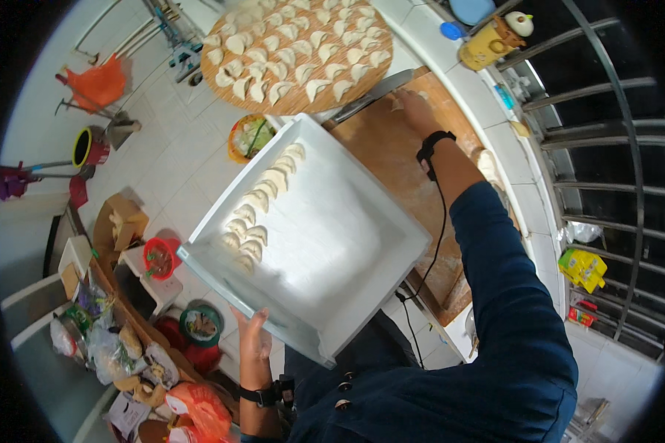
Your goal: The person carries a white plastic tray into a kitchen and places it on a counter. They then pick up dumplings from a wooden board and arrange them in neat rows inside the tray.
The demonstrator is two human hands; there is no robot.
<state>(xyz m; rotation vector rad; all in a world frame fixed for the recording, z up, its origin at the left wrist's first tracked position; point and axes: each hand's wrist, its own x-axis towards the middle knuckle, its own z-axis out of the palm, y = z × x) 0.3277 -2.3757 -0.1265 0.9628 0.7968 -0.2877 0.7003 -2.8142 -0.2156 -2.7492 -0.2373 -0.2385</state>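
A white freezer drawer (332, 232) with a translucent front panel is held tilted in front of me. My left hand (255, 332) grips the lower left of that panel. Inside, several uncooked dumplings (266, 188) line the left wall, and the rest of the drawer floor is bare. My right hand (417, 109) reaches over the far part of a floured wooden board (415, 166). Its fingertips are at a small pale dough piece (398, 104), partly covered by the hand; whether they pinch it is unclear. A large knife (374, 97) lies just left of that hand.
A round slatted mat (293, 61) full of dumplings lies beyond the drawer. A bowl of chopped vegetables (252, 137) is to its lower left. A cable (440, 221) hangs from my right wrist. Window bars (598, 138) run along the right; bagged groceries (111, 349) crowd the lower left.
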